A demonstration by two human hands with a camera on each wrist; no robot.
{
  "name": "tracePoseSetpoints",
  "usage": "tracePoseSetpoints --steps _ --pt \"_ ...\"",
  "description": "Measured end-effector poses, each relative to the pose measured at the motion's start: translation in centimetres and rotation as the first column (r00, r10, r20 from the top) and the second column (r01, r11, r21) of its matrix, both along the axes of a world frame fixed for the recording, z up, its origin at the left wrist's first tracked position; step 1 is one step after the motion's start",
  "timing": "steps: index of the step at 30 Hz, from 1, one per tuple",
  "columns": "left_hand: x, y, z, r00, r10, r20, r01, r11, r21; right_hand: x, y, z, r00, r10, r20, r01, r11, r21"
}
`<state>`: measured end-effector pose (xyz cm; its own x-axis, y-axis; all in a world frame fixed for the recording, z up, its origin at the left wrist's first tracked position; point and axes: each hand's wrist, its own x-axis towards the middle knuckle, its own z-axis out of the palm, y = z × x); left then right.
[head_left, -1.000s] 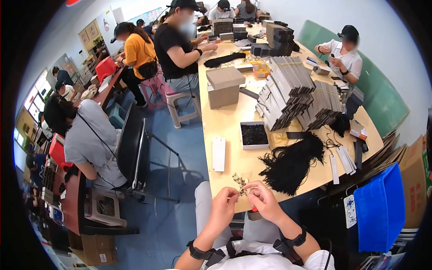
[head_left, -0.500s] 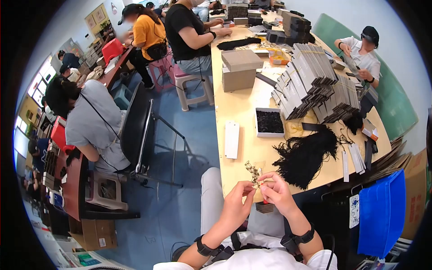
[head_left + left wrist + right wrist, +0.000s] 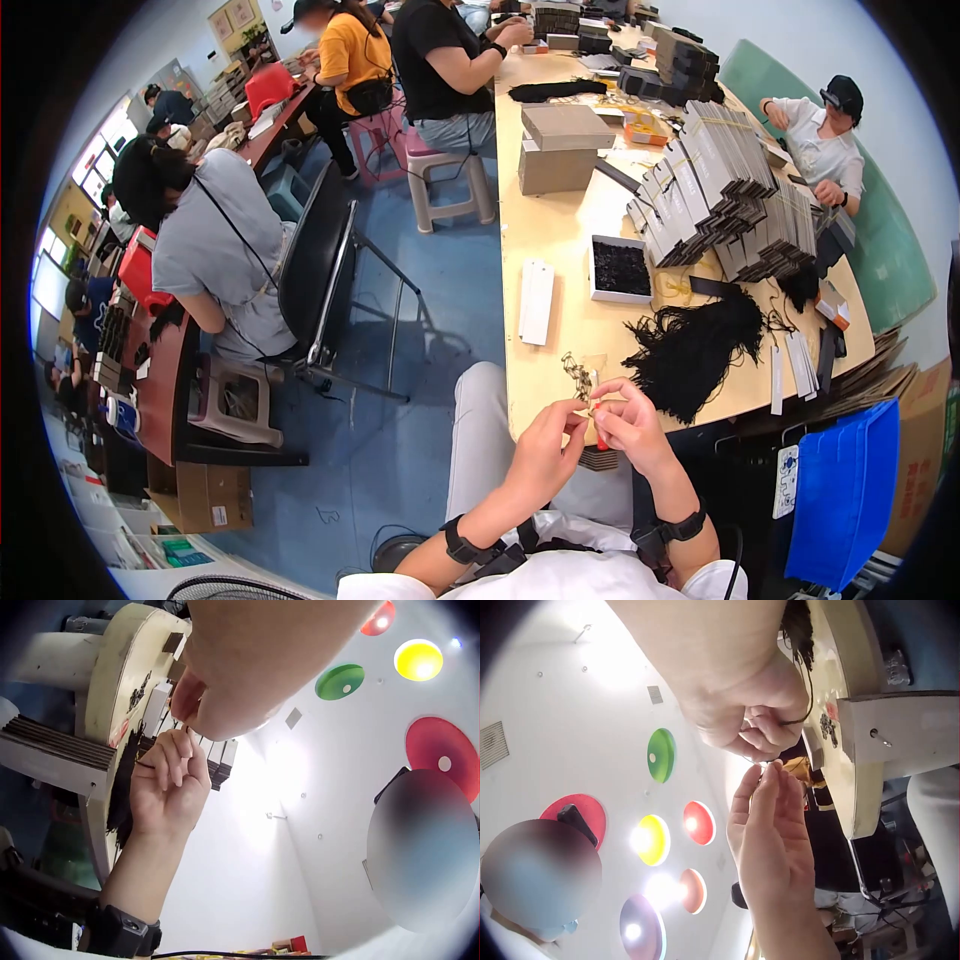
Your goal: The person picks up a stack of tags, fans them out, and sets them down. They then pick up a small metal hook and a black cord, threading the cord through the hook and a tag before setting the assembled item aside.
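Both hands meet at the near edge of the long wooden table [image 3: 560, 230]. My left hand [image 3: 568, 424] pinches a small gold-coloured piece between thumb and forefinger; it is too small to tell what it is. My right hand [image 3: 607, 408] has its fingers curled round a thin black cord [image 3: 801, 718], fingertips against the left hand's. In the right wrist view the left hand [image 3: 769, 774] reaches up with fairly straight fingers to the right hand [image 3: 759, 742]. A little heap of gold pins [image 3: 578, 376] lies on the table just beyond the hands.
A pile of black cords [image 3: 695, 345] lies right of the hands, with a white tray [image 3: 620, 268], white tags [image 3: 537, 288] and stacks of grey flat boxes [image 3: 700, 190] further back. A blue bin [image 3: 840, 490] stands at the right. A seated person [image 3: 215, 250] and black chair [image 3: 310, 270] are at the left.
The hands stay together at the table's edge, still working the small piece. The head view has swung, so the table and the hands sit a little further right.
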<state>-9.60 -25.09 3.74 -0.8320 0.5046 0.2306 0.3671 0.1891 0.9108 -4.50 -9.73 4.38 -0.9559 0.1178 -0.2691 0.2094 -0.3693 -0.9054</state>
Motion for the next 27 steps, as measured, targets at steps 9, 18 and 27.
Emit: tracePoseSetpoints --steps 9,18,27 --pt "0.1 -0.3 0.4 0.996 -0.076 0.043 0.077 0.997 -0.012 0.9 0.6 -0.8 0.996 0.086 0.018 -0.085 0.996 -0.040" --pt "-0.2 -0.6 -0.6 0.918 -0.208 0.338 0.141 0.967 0.213 1.9 1.6 -1.7 0.994 0.101 -0.049 -0.109 0.971 -0.214" --pt "-0.1 -0.4 0.1 0.937 -0.263 0.229 0.238 0.962 0.134 2.1 1.3 -1.8 0.993 0.103 -0.061 -0.116 0.954 -0.278"
